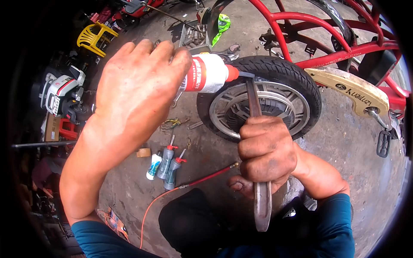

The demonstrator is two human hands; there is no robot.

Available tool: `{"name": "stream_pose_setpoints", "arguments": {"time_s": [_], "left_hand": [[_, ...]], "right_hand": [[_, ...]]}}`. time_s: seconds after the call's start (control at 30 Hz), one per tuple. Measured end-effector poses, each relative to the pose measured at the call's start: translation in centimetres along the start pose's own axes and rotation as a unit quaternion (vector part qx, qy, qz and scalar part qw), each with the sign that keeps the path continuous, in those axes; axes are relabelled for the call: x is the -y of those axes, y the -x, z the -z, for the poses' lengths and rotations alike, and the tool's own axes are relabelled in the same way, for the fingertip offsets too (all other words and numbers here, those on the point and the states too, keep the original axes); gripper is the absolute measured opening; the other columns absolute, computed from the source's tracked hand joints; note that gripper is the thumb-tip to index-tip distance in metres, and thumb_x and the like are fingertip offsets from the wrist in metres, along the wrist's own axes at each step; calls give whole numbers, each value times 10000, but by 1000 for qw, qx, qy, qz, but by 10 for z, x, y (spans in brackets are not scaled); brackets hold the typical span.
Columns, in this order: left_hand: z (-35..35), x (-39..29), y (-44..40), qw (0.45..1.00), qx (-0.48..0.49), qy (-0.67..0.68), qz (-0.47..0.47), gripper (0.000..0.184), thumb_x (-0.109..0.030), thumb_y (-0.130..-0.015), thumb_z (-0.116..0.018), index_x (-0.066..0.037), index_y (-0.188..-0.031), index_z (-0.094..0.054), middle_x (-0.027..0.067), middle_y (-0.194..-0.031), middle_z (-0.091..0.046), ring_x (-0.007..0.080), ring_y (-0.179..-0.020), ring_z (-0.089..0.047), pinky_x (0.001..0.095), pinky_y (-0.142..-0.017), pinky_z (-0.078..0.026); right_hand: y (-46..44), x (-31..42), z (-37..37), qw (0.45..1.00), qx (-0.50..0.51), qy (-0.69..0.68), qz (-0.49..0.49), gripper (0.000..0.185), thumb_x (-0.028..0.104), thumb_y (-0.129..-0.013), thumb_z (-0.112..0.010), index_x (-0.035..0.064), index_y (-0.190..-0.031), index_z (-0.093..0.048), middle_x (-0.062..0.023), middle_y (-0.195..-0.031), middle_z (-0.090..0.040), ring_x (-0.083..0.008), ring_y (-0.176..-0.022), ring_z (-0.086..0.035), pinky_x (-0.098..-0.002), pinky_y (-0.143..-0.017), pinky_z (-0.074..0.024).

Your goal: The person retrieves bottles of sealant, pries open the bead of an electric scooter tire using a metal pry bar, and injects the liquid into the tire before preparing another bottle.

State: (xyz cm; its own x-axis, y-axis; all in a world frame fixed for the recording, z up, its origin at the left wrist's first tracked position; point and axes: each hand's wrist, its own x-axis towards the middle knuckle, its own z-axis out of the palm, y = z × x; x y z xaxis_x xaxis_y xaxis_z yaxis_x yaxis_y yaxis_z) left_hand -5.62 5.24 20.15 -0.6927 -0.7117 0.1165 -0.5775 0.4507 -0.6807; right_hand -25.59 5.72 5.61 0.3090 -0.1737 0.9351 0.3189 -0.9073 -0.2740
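My left hand (140, 81) is closed around a white and red squeeze bottle (207, 73), which lies nearly level with its red cap and dark nozzle pointing right. The nozzle tip is at the upper edge of a wheel, near where the black tyre (310, 86) meets the silver rim (214, 112). In my right hand (267, 148) is a metal tyre lever (263, 210). Its far end reaches the tyre's edge close by the nozzle; whether it sits under the bead I cannot tell. The wheel has a dark hub in its middle.
A red tubular frame (327, 60) and a beige swingarm-like part (350, 88) stand at right. On the floor are grey bottles with red caps (172, 174), a red air hose (211, 175), pliers (172, 124) and a metal parts tray (208, 43). A yellow chair (97, 38) is behind.
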Motion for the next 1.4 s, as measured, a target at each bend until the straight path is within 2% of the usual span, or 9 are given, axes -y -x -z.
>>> {"name": "stream_pose_setpoints", "arguments": {"time_s": [0.07, 0.17, 0.4, 0.5, 0.67, 0.87, 0.97, 1.07, 1.4], "left_hand": [[1, 2, 4, 1000, 12, -3, 8, 470, -26, -628, -731, -60, -1078, -602, 87, -884, -580, 296, -864, -594, 414, -747, -472], [2, 2, 9, 1000, 9, -26, 2, 280, -49, -688, -681, -62, -966, -649, 74, -825, -623, 250, -820, -643, 373, -721, -491], [-15, -3, 13, 1000, 7, -16, -10, 202, -78, -722, -665, -58, -921, -641, 74, -837, -640, 241, -794, -651, 362, -730, -498], [-16, -3, 12, 1000, 25, -12, -7, 172, -89, -726, -665, -59, -894, -640, 73, -826, -647, 239, -788, -658, 358, -729, -503], [-17, -6, 14, 1000, 28, -2, 8, 155, -88, -725, -668, -61, -875, -642, 73, -809, -649, 242, -775, -662, 363, -723, -511], [-14, -8, 16, 998, 50, 5, 23, 187, -70, -715, -671, -52, -899, -643, 79, -818, -647, 248, -787, -661, 367, -727, -511], [-7, -6, 18, 999, 42, 3, 28, 343, -6, -626, -691, -55, -955, -607, 91, -844, -591, 289, -794, -602, 404, -709, -481], [-5, -1, 21, 998, 35, -5, 43, 416, -13, -603, -724, -46, -1000, -608, 106, -877, -595, 302, -826, -602, 412, -729, -477], [-2, -1, 23, 997, 48, 35, 54, 426, -10, -617, -744, -46, -1012, -589, 116, -867, -593, 324, -816, -596, 422, -724, -471]], "right_hand": [[-1, 1, 1, 1000, 4, 0, -3, 284, 163, -714, -777, 134, -583, -527, 3, -583, -439, -189, -462, -438, -343, -421, -283], [-1, 0, 0, 1000, 10, 5, 0, 316, 170, -723, -772, 137, -563, -501, 7, -571, -411, -188, -457, -426, -343, -420, -276], [-1, -1, -3, 1000, -1, -1, 6, 334, 142, -749, -723, 119, -546, -459, 15, -541, -345, -171, -428, -339, -328, -428, -226], [-2, 0, 0, 1000, 16, 14, 2, 354, 182, -732, -762, 140, -536, -470, 11, -544, -374, -178, -441, -402, -340, -413, -263], [-3, 0, 0, 1000, 9, 8, -1, 348, 173, -719, -771, 139, -534, -477, 10, -543, -390, -177, -435, -401, -336, -408, -261], [-2, 0, 0, 1000, 11, 8, -2, 341, 174, -716, -775, 139, -538, -486, 10, -544, -395, -178, -435, -403, -334, -408, -263], [-2, 0, 0, 1000, 10, 8, -1, 345, 178, -715, -778, 140, -537, -484, 10, -547, -394, -178, -435, -404, -334, -409, -262], [-2, 0, 0, 1000, 8, 8, 2, 349, 180, -714, -781, 142, -537, -483, 10, -549, -394, -177, -436, -402, -334, -410, -257], [7, 1, -2, 1000, 18, 12, 7, 343, 184, -724, -772, 143, -540, -486, 13, -551, -390, -176, -438, -393, -332, -417, -254]]}}
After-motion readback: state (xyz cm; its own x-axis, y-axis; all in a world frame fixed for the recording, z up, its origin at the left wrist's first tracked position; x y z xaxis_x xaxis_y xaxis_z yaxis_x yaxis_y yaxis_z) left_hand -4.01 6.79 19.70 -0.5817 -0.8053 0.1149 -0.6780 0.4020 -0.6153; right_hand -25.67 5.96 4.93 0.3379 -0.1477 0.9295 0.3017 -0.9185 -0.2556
